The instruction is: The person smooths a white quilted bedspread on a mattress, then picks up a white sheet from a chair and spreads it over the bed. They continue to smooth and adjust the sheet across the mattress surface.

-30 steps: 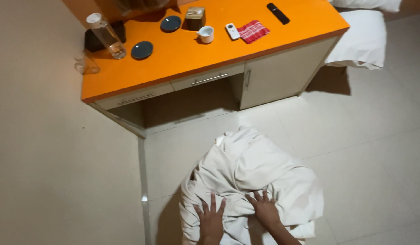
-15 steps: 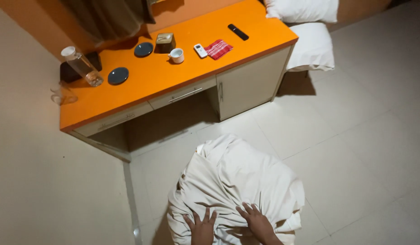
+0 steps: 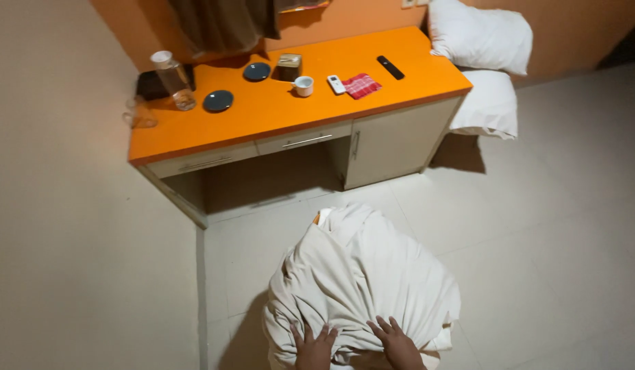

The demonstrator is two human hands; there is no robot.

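A big bundle of white bed linen (image 3: 362,281) stands on the tiled floor in front of me. My left hand (image 3: 314,346) lies on its near side with fingers spread, pressing into the cloth. My right hand (image 3: 396,342) rests beside it, fingers also spread against the fabric. Neither hand is closed around a fold that I can see. A small orange patch shows at the top left of the bundle.
An orange-topped desk (image 3: 290,113) stands ahead with a glass bottle (image 3: 172,81), two dark saucers, a white cup (image 3: 303,85), a small box, a white remote, a red checked cloth (image 3: 361,85) and a black remote. Two white pillows (image 3: 478,38) lie stacked at its right end.
The view has tilted and shifted, so the desk and pillows sit lower and more centred. The linen bundle looks taller and rounder; both hands stay pressed on its near side.
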